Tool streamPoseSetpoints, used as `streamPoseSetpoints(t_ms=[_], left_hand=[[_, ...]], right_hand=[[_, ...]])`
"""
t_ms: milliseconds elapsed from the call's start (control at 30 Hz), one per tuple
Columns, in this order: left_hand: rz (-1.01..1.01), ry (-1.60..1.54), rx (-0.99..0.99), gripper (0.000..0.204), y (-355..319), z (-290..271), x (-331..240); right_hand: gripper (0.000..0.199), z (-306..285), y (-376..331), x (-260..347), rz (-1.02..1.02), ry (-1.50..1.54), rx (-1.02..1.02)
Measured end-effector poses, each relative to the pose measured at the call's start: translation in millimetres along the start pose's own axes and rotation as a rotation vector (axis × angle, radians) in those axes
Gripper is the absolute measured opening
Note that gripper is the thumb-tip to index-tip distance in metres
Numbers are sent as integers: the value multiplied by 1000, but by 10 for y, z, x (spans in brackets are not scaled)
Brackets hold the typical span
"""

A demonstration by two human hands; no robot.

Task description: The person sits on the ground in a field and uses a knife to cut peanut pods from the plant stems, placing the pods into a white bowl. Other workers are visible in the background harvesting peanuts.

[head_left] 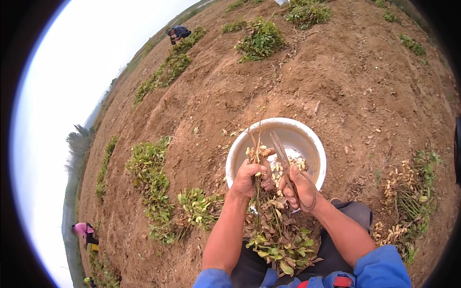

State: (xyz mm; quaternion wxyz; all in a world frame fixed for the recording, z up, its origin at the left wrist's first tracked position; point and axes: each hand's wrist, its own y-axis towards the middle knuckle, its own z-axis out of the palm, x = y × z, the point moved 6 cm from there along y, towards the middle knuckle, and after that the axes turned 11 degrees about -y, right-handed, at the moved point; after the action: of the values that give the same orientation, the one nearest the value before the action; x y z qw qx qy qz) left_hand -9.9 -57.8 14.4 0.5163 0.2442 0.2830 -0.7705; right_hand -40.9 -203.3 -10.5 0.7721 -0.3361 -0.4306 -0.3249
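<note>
My left hand [250, 178] is closed round the stems of a peanut plant [282, 250], just below its roots and pods. The leafy end of the plant hangs down toward my lap, some leaves green and others brown and dry. In my right hand [301, 188] is a pair of dark metal scissors [280, 148], blades pointing away from me and a handle loop showing beside the wrist. Both hands are over the near part of a white basin [319, 150]. Loose peanuts [298, 162] lie inside it, partly hidden by my hands and the scissors.
To the right lies a pile of pulled peanut plants [408, 201] with pods showing. Another leafy heap [151, 185] is on the left. Brown soil [211, 91] surrounds the basin. Farther off, one person [179, 33] crouches and another, in pink [85, 231], bends at the left.
</note>
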Motion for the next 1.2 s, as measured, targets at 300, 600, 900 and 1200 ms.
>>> streamPoseSetpoints(t_ms=[300,600,900,1200], left_hand=[[170,262,-171,52,-24,-291,-315],[23,511,-103,76,-161,-301,-377],[-25,792,8,49,-167,-164,-281],[-7,838,77,67,-296,-108,-463]], right_hand=[[71,-4,-110,-3,7,-220,170],[77,-2,-164,-41,54,-532,299],[85,51,-192,-169,188,-226,344],[75,68,-216,-46,65,-540,390]])
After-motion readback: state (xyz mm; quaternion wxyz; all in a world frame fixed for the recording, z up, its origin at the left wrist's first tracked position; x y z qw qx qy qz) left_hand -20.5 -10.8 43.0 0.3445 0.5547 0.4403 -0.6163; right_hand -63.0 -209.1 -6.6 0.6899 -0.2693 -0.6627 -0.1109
